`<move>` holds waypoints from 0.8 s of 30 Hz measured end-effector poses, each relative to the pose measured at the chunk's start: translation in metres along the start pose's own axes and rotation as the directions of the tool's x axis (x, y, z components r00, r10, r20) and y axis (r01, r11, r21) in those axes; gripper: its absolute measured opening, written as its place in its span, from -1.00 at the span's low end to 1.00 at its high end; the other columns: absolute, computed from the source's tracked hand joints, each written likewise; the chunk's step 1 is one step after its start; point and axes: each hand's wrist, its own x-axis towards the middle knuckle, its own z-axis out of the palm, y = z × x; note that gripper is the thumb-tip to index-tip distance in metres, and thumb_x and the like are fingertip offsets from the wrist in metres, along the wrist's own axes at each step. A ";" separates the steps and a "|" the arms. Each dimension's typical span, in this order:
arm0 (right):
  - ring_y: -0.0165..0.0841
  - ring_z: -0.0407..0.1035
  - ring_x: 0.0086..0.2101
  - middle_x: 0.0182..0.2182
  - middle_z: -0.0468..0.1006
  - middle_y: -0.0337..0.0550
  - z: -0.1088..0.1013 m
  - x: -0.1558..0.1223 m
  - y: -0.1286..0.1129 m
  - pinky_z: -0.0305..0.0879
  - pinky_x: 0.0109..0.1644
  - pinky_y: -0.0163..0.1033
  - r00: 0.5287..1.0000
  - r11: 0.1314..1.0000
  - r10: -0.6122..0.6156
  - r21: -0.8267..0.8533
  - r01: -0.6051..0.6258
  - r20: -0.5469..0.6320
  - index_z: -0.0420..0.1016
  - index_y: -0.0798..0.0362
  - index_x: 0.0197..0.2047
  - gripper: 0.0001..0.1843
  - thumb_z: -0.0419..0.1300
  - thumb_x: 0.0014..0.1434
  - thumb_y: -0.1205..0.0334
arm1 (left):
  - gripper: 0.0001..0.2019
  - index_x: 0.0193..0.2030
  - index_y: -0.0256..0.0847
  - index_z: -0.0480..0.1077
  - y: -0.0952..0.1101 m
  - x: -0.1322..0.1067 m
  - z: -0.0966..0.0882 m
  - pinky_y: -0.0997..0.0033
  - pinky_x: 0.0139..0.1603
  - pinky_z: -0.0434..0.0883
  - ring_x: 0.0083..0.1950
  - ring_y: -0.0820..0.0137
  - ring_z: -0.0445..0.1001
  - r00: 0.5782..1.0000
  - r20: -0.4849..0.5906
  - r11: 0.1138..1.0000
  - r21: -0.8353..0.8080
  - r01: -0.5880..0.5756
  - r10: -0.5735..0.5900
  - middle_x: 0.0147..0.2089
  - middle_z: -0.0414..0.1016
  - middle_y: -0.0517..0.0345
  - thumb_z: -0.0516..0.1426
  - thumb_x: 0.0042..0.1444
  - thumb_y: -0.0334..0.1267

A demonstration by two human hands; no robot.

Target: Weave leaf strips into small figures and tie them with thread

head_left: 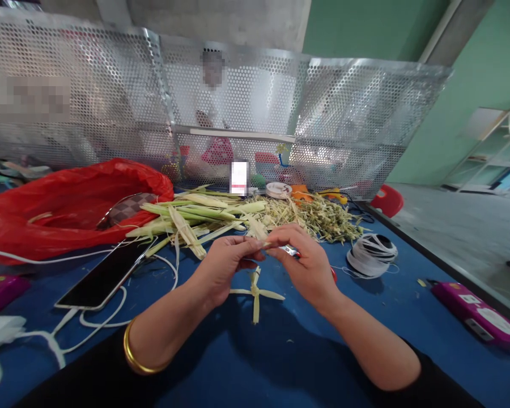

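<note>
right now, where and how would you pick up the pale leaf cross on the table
Probably pinch the cross at its middle, where the thin strips meet, from above and the near side. It lies flat with one arm pointing your way, while the left hand and right hand show by its far arm.

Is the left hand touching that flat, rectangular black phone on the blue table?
Apart: in the head view, blue table shows between the left hand and the flat black phone.
</note>
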 end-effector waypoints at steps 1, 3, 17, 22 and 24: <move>-0.35 0.40 -0.28 -0.30 0.47 -0.16 0.000 0.000 0.000 0.34 -0.18 -0.24 0.999 0.997 -0.045 -0.057 0.045 -0.011 0.47 -0.01 -0.27 -0.90 0.15 0.16 0.35 | -0.83 -0.46 -0.29 0.52 0.000 0.000 0.000 0.52 -0.34 0.30 -0.39 0.48 0.40 1.000 0.009 1.000 -0.018 0.011 -0.011 -0.48 0.47 0.16 0.28 -0.12 -0.20; -0.36 0.40 -0.28 -0.33 0.48 -0.17 0.000 -0.001 0.000 0.34 -0.18 -0.25 0.994 0.987 -0.099 -0.131 0.093 -0.040 0.49 -0.01 -0.31 -0.89 0.16 0.17 0.37 | -0.85 -0.46 -0.29 0.51 0.001 0.000 0.000 0.53 -0.36 0.30 -0.38 0.48 0.42 0.999 0.024 0.998 -0.047 0.035 -0.034 -0.48 0.46 0.17 0.28 -0.12 -0.23; -0.41 0.41 -0.33 -0.39 0.50 -0.23 -0.004 0.003 -0.002 0.34 -0.22 -0.31 0.984 0.979 -0.176 -0.109 0.172 -0.032 0.53 0.00 -0.33 -0.88 0.22 0.13 0.42 | -0.95 -0.44 -0.33 0.46 0.004 0.000 0.001 0.59 -0.49 0.33 -0.47 0.54 0.40 0.978 0.071 0.965 -0.162 0.204 -0.195 -0.52 0.38 0.19 0.17 -0.02 -0.41; -0.40 0.41 -0.32 -0.38 0.50 -0.22 -0.005 0.003 -0.002 0.35 -0.22 -0.29 0.983 0.977 -0.183 -0.115 0.178 -0.029 0.52 -0.01 -0.32 -0.87 0.21 0.14 0.41 | -0.96 -0.44 -0.33 0.46 0.005 0.000 0.001 0.57 -0.50 0.34 -0.47 0.53 0.41 0.966 0.092 0.940 -0.223 0.258 -0.243 -0.54 0.35 0.22 0.18 -0.03 -0.42; -0.39 0.41 -0.30 -0.36 0.50 -0.20 -0.004 0.002 0.000 0.35 -0.21 -0.27 0.977 0.966 -0.211 -0.156 0.205 -0.023 0.51 -0.01 -0.29 -0.88 0.19 0.16 0.39 | -0.97 -0.44 -0.32 0.47 0.004 0.000 0.001 0.57 -0.49 0.33 -0.46 0.53 0.41 0.968 0.082 0.937 -0.243 0.252 -0.239 -0.52 0.37 0.22 0.19 -0.04 -0.42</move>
